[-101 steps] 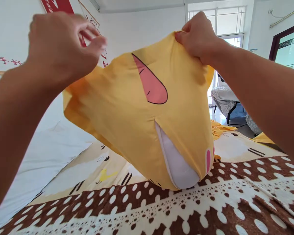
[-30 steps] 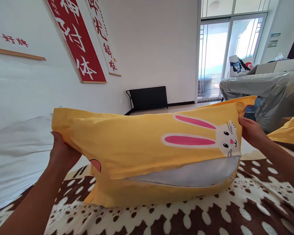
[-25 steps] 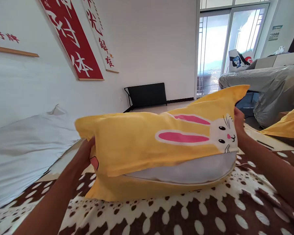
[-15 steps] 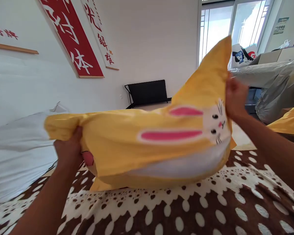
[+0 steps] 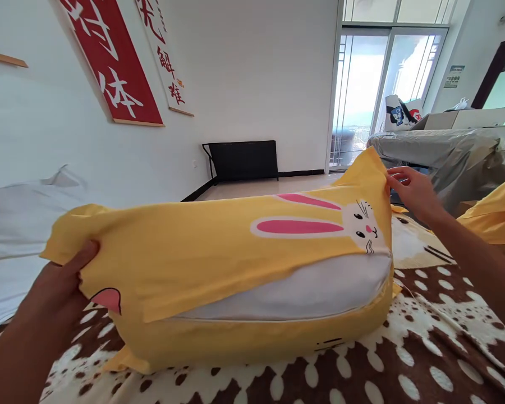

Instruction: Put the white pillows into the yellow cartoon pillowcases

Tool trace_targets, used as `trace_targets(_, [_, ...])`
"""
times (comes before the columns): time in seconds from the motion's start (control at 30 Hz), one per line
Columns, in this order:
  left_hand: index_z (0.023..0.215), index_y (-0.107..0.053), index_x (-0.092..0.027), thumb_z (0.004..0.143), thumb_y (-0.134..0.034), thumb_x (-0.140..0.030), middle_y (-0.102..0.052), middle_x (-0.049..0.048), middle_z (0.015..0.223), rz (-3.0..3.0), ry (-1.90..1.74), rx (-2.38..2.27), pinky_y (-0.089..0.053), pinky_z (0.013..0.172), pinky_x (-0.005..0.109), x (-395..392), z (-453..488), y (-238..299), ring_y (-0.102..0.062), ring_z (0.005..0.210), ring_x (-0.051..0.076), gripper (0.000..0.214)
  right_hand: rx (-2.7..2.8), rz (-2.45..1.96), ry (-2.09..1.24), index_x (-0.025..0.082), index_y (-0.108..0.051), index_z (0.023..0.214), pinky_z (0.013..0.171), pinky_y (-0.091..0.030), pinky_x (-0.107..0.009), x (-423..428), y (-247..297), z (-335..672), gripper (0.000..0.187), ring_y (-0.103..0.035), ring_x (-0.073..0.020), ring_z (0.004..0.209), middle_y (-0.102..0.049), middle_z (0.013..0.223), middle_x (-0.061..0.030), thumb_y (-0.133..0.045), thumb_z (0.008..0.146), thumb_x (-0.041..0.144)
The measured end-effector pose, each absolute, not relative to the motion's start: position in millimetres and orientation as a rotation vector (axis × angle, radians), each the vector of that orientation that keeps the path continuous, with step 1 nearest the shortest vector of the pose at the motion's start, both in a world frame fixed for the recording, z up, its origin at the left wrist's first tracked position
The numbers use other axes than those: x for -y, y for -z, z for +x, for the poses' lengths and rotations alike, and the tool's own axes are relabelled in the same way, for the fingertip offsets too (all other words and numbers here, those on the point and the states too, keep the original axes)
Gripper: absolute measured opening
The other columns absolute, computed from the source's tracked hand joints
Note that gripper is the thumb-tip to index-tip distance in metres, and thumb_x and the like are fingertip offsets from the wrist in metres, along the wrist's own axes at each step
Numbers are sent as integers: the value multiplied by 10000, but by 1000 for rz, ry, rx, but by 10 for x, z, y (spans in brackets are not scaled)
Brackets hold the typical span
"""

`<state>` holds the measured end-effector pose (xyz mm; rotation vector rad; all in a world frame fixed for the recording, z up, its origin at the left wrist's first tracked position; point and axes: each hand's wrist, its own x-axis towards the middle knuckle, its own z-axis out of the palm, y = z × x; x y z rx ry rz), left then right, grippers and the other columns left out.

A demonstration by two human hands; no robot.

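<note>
A yellow pillowcase (image 5: 185,241) with a white rabbit face and pink ears covers most of a white pillow (image 5: 303,286). Along the side facing me the case gapes, and the pillow shows through the long slit. My left hand (image 5: 63,280) grips the case's left end, thumb on top and the other fingers hidden behind the cloth. At the upper right corner, my right hand (image 5: 414,191) pinches the fabric between thumb and fingertips. The pillow stands on its long edge on a brown and cream dotted blanket (image 5: 345,376).
White cloth (image 5: 17,235) is heaped at the left. Another yellow fabric item (image 5: 496,219) lies at the right edge. Behind are a black folded frame (image 5: 244,160) against the wall and a plastic-covered table (image 5: 437,146) bearing boxes. Red and white scrolls hang on the left wall.
The pillow in its case has come down onto the blanket and nearer to me. The right corner is lower, and the slit showing white is wider. Both hands still hold the ends.
</note>
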<state>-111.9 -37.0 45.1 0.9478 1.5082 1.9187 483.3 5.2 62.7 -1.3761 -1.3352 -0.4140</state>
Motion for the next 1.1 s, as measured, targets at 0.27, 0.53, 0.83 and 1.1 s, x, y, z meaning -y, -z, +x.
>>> trace_targets(0.27, [924,-707,-208,355,-839,-244,-681,26,1077,786,-2034,-1490,-507,439,198,248,-1065,-395,-595,687,141,585,2237,-687,1074,183,-538,1224,793,-436,-393,652,-291,4021,409,-570,-254,953,-637,1104,-126,-547,869,385])
trace_targets(0.53, [1175,-565,-118,499,-735,-341,-605,131,1145,1223,-2099,-1905,-490,887,521,259,-693,-230,-598,946,281,732,2067,-1169,885,188,-608,845,711,-350,-313,169,-143,4004,232,-529,-177,716,-625,740,-48,-387,909,154])
trace_targets(0.83, [1126,-568,-199,808,-509,-198,-605,125,1207,3404,-1078,-843,-459,963,413,1086,1089,-21,-527,1182,262,323,1529,-1117,13,217,-483,799,608,-323,-245,68,-335,3375,128,-409,-124,614,-461,652,32,-384,868,258])
trace_targets(1.1, [1420,-335,-141,929,-335,-495,-363,156,1482,3122,-981,-1208,-247,1116,523,145,1933,202,-285,1394,294,604,1780,-1024,124,226,-479,818,600,-336,-253,554,-590,3256,127,-430,-134,603,-483,659,13,-373,885,241])
